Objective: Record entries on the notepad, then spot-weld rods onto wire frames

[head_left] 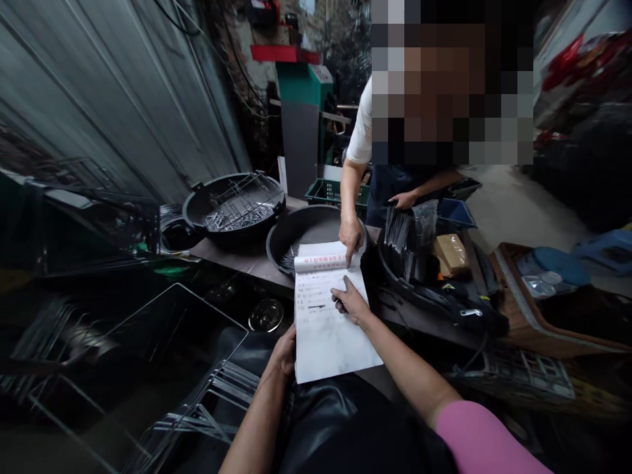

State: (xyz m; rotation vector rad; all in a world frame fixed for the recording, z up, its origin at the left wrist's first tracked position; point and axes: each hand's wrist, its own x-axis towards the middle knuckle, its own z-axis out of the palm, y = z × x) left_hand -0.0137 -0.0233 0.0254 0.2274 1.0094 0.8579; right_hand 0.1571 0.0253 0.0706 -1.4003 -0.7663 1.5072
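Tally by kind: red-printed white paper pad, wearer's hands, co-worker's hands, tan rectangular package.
White paper pad: 1
Wearer's left hand and right hand: 2
Co-worker's pointing hand and other hand: 2
Tan package: 1
Total: 6

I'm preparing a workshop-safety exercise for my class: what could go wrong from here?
The left hand grips the paper at one edge, so it might slip or tilt towards the dark pan behind it.
The right hand looks darkened and could smudge the writing it points over.
Wire rods stand close to the left forearm and might scratch it if it shifts.
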